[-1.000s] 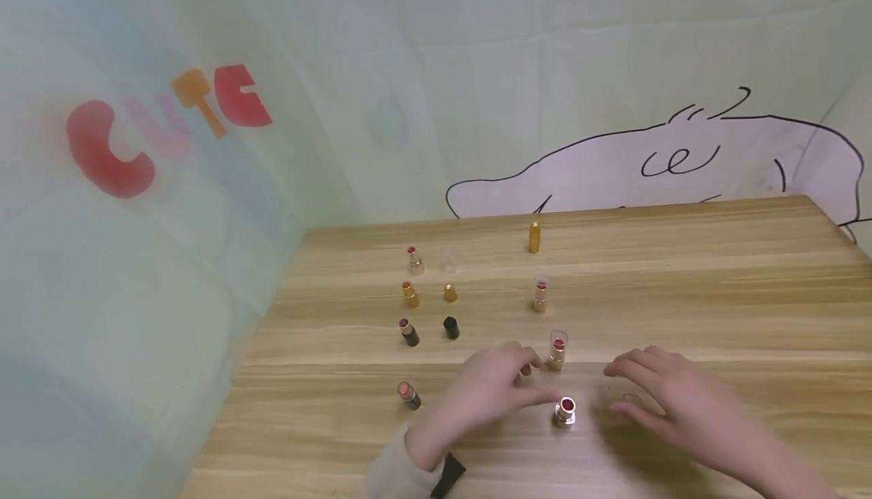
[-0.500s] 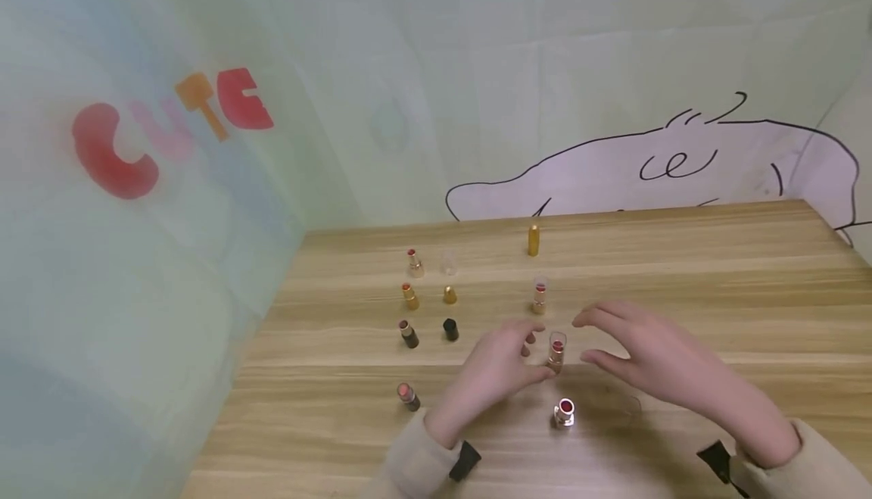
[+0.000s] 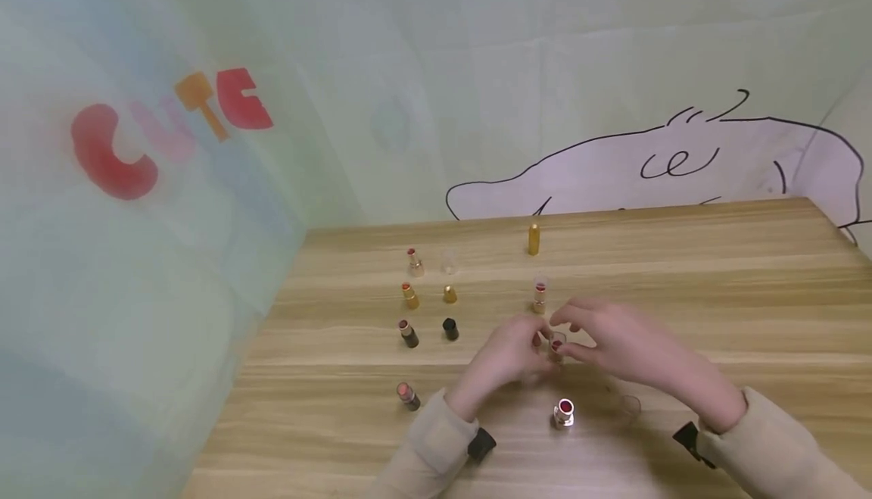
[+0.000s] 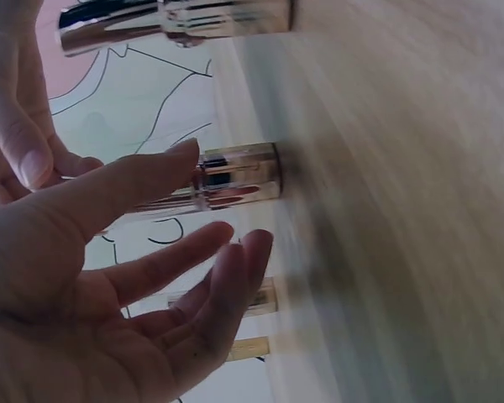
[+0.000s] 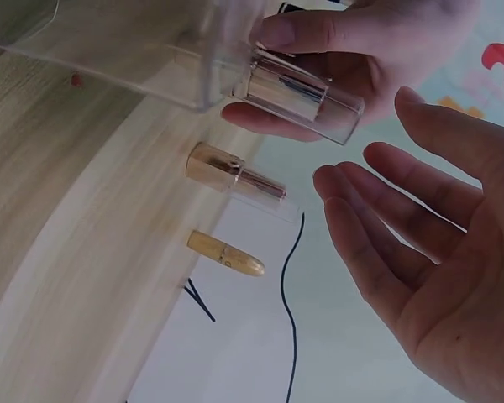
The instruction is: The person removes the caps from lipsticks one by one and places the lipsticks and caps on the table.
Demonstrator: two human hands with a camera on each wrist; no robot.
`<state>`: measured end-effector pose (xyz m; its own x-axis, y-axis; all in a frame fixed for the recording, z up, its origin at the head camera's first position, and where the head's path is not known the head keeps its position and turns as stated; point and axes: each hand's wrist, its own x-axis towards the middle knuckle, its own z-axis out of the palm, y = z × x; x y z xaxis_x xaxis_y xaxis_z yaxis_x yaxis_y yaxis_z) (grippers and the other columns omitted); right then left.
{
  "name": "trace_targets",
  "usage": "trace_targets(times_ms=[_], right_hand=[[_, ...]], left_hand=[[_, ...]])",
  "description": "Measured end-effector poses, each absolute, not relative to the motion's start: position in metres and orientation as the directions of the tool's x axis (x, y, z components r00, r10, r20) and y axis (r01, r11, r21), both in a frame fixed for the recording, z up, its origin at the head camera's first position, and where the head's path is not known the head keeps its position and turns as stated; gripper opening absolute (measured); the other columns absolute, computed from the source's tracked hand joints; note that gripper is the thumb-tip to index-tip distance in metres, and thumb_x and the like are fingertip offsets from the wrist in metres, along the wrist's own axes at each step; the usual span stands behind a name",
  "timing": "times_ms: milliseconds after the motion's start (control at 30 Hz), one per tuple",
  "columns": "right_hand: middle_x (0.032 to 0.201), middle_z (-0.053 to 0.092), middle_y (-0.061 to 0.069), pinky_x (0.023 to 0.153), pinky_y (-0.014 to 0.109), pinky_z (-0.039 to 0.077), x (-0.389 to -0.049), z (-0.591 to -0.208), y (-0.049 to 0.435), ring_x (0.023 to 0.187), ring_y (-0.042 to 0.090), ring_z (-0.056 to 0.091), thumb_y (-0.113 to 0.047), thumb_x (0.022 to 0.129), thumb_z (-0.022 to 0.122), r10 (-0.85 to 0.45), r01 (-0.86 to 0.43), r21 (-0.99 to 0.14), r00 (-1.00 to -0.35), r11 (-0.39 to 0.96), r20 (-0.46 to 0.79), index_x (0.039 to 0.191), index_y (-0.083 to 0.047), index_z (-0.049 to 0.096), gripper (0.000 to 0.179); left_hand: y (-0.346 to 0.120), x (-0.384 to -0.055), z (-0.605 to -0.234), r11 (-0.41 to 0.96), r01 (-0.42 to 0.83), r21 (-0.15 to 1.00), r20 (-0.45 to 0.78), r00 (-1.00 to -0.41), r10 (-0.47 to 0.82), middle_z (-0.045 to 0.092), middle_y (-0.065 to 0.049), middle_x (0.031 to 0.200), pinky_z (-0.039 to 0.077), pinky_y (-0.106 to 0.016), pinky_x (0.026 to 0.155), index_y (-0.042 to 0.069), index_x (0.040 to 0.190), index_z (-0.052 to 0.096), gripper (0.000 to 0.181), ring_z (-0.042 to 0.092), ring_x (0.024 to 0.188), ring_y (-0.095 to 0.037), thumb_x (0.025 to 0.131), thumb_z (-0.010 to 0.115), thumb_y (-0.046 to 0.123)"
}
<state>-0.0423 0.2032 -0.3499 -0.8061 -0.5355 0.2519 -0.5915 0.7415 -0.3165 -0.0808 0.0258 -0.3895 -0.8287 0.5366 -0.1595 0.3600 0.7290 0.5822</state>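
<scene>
A lipstick with a clear cap [image 3: 557,345] stands upright on the table between my two hands. My left hand [image 3: 511,351] is at its left, thumb and fingers on either side of it. In the left wrist view the thumb [image 4: 143,180] overlaps the capped lipstick [image 4: 239,175], and a gap shows between it and the fingers; contact is unclear. My right hand [image 3: 616,340] reaches from the right, its fingers spread near the cap top, holding nothing in the right wrist view. Nearer me stands an uncapped lipstick [image 3: 564,413], with a clear cap [image 3: 630,406] to its right.
Behind the hands stand another clear-capped lipstick [image 3: 540,297] and a gold closed lipstick [image 3: 534,240]. At left, several uncapped lipsticks form a column, including a black one [image 3: 409,334], beside a black cap [image 3: 450,329] and a gold cap [image 3: 450,294]. A pink lipstick [image 3: 407,395] stands nearer.
Both hands have moved away from the nearer uncapped lipstick to the clear-capped one behind it. The right hand has come leftward, close to the cap. The standing lipsticks have kept their places.
</scene>
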Motion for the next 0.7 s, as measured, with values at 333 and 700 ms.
trace_targets(times_ms=[333,700], right_hand=[[0.095,0.067,-0.006,0.069,0.022,0.053,-0.049,-0.360,0.194,0.081,0.007,0.063,-0.020,0.081,0.075,-0.550,-0.588,-0.374,-0.807,0.717,0.215,0.102,-0.017,0.070,0.023],[0.086,0.062,-0.009,0.063,0.019,0.050,-0.047,-0.363,0.191,0.075,0.004,0.059,-0.014,0.080,0.075,-0.539,-0.574,-0.418,-0.815,0.704,0.212,0.090,-0.019,0.066,0.015]], left_hand=[[0.031,-0.084,-0.399,0.703,0.381,0.600,-0.156,-0.807,0.570,0.054,0.007,0.065,0.039,-0.017,0.051,0.014,0.081,0.061,0.025,0.047,0.056,-0.005,0.068,0.082,0.011],[0.036,-0.082,-0.405,0.719,0.368,0.589,-0.125,-0.837,0.532,0.053,0.006,0.061,0.038,-0.017,0.051,0.010,0.071,0.062,0.021,0.046,0.055,-0.006,0.064,0.083,0.008]])
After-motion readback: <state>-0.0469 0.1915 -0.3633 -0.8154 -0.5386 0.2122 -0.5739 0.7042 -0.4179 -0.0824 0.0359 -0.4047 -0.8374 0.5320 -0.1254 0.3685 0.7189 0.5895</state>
